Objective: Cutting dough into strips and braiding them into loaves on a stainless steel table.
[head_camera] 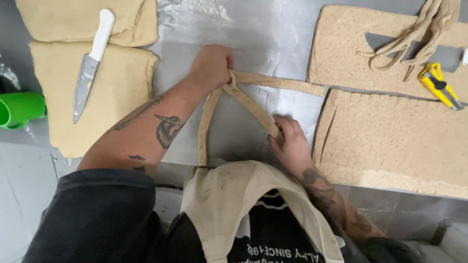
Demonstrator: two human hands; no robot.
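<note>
The left hand (210, 65) is closed, fingers pressed together over the point where three dough strips (243, 97) meet at the top of the steel worktop (273, 39). It pins that junction flat against the metal. The right hand (291, 141) pinches the lower end of the middle strip between thumb and fingers, near the table edge.

The strips lie on the bare steel between the two hands. One runs down and left toward the person's apron (229, 204); one runs right, its far end touching the cut dough sheet (395, 141); the middle one slants down to the right hand.

Handling, as a judgement: the strips look soft, limp and light, with a floured, matte surface. They would likely stretch or tear if pulled by one end, so hold them near the ends with a light pinch and keep them lying on the table. The junction appears to need steady downward pressure to stay joined.

Outward: a second dough sheet (351, 53) lies beyond the first, carrying a loose bundle of strips (419, 34) and a yellow utility knife (438, 83). At left, two folded dough slabs (117, 83) bear a white-handled knife (90, 63).

Containers: a green cup (19, 109) stands at the far left edge; its contents cannot be seen.
</note>
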